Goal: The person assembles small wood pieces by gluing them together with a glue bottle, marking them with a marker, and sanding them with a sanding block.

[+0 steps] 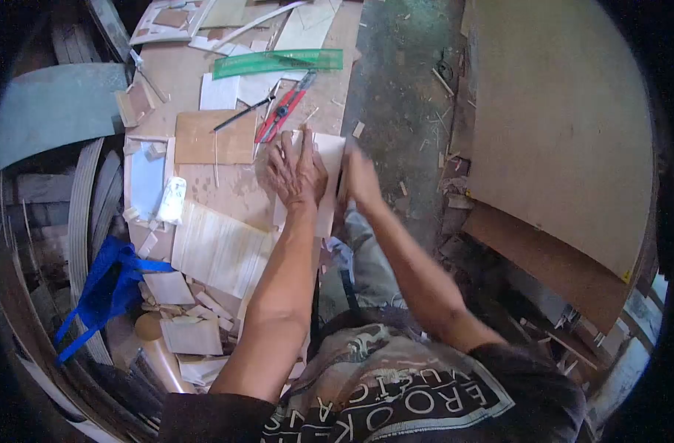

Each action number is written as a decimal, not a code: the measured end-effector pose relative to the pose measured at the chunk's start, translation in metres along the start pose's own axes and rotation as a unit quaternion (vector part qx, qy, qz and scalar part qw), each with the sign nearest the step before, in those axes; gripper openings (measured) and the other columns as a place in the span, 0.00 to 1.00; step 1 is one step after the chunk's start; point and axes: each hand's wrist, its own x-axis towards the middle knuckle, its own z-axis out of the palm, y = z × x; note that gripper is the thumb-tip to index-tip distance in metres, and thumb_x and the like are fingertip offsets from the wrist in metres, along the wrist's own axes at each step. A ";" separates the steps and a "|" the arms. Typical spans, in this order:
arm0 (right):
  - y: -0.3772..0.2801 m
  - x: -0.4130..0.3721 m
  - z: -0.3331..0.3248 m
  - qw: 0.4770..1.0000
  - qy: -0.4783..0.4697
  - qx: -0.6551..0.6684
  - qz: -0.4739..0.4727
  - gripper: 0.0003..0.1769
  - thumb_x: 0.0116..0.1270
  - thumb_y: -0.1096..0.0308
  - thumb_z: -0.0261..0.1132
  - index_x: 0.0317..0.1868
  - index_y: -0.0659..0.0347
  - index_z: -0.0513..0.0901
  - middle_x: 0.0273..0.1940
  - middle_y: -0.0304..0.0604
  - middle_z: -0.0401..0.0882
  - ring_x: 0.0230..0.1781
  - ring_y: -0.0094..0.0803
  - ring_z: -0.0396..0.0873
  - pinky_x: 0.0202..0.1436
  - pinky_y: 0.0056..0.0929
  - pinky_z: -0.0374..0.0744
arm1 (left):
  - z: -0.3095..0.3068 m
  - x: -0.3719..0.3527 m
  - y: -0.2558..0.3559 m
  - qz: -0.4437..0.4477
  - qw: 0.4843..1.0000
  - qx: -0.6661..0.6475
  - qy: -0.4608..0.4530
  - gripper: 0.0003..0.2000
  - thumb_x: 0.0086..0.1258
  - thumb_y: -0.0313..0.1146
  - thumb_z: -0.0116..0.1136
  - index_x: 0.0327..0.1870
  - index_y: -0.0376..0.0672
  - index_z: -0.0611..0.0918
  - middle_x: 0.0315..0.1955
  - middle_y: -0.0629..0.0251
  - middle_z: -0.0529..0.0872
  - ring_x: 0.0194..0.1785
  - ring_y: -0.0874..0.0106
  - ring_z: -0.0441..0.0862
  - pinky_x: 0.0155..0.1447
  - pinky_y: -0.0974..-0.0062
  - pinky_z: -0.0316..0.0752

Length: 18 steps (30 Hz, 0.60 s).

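Note:
Spread over a pale flat board (329,159) at the bench's right edge, my left hand (298,171) presses down with its fingers apart. My right hand (359,179) is at the board's right edge, blurred by motion, its fingers curled around a dark, thin object (342,181) too smeared to name. Just beyond my left hand lie red-handled pliers or cutters (284,111), with a thin black tool (242,116) beside them. A brown wood square (204,140) is to the left.
The workbench (237,181) carries a green ruler (278,63), a white bottle-like item (172,201) and a striped wooden panel (219,240). A blue cloth or bag (112,284) hangs at the left among scraps. A large board (562,111) stands at the right.

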 end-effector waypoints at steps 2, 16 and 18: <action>-0.016 0.029 -0.010 0.995 -0.049 0.044 0.080 0.39 0.74 0.41 0.36 0.64 0.66 0.73 0.66 0.69 0.67 0.70 0.52 0.66 0.71 0.40 0.61 | 0.007 -0.001 -0.004 0.002 1.000 0.014 -0.001 0.25 0.68 0.41 0.54 0.69 0.66 0.72 0.63 0.61 0.70 0.64 0.54 0.67 0.59 0.50 0.68; -0.004 0.010 -0.061 0.742 0.122 -0.429 -0.501 0.37 0.62 0.50 0.64 0.72 0.43 0.68 0.50 0.58 0.71 0.45 0.50 0.70 0.51 0.46 0.71 | 0.002 0.007 -0.016 -0.015 0.988 -0.117 0.102 0.24 0.61 0.26 0.55 0.62 0.44 0.78 0.60 0.64 0.78 0.59 0.56 0.74 0.65 0.59 0.69; 0.025 -0.001 -0.057 0.748 0.073 -0.465 -0.469 0.36 0.63 0.51 0.64 0.72 0.39 0.68 0.49 0.58 0.71 0.46 0.50 0.70 0.51 0.46 0.71 | 0.004 0.007 -0.017 -0.020 0.985 -0.139 0.100 0.23 0.61 0.25 0.54 0.61 0.43 0.78 0.59 0.63 0.79 0.59 0.56 0.74 0.64 0.60 0.69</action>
